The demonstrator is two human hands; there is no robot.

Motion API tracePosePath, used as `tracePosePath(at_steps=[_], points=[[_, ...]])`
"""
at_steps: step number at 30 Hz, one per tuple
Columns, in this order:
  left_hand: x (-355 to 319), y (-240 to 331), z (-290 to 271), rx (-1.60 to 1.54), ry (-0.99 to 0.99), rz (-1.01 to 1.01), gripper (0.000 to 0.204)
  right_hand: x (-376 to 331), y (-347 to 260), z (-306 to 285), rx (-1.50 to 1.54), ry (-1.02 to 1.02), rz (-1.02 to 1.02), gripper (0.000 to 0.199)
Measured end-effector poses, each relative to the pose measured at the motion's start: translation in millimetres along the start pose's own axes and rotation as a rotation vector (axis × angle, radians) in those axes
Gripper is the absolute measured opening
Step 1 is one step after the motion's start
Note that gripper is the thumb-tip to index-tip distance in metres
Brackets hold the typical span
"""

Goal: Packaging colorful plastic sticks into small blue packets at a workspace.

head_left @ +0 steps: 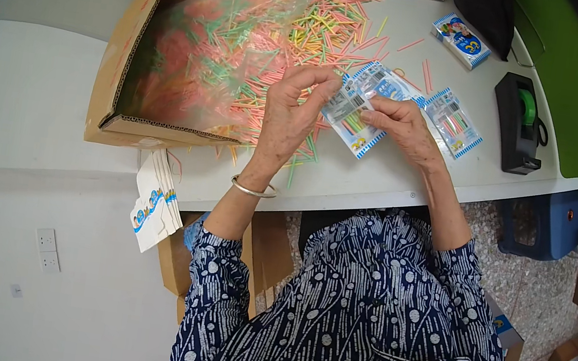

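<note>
While both hands (290, 118) (404, 126) pinch it, the packet (350, 111) holds sticks.

Blue-white packet (351, 115) in both hands; similar packets (452, 122) beside; flat stack (152, 209) at table edge.

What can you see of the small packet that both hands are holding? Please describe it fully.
The small packet is a flat rectangular sachet of clear film with a blue and white patterned border and a printed panel on its upper part. Through the film show thin coloured sticks, pink, green and yellow. It lies tilted, just above the white table, beside the loose pile of sticks. The left hand pinches its upper left edge with its fingertips; the right hand grips its right side. A second similar packet lies apart to the right.
</note>
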State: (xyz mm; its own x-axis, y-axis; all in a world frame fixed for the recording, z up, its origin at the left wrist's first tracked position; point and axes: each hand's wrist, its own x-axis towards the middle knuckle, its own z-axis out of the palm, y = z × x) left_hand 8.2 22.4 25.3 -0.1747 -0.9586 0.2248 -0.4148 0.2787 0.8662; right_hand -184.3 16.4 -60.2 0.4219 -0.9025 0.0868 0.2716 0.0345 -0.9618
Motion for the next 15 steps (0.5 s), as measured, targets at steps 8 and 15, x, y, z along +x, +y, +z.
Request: tracePosePath(at_steps=[8,15], points=[[-5.8,-0.1,9.8,-0.161,0.019,-0.033,0.033,-0.4,-0.4,1.6,0.093,0.04,0.01,0.03],[-4.9,-4.0,15.8,-0.283,-0.081,-0.08,0.037,-3.5,-10.1,8.1,0.181,0.03,0.059,0.023]])
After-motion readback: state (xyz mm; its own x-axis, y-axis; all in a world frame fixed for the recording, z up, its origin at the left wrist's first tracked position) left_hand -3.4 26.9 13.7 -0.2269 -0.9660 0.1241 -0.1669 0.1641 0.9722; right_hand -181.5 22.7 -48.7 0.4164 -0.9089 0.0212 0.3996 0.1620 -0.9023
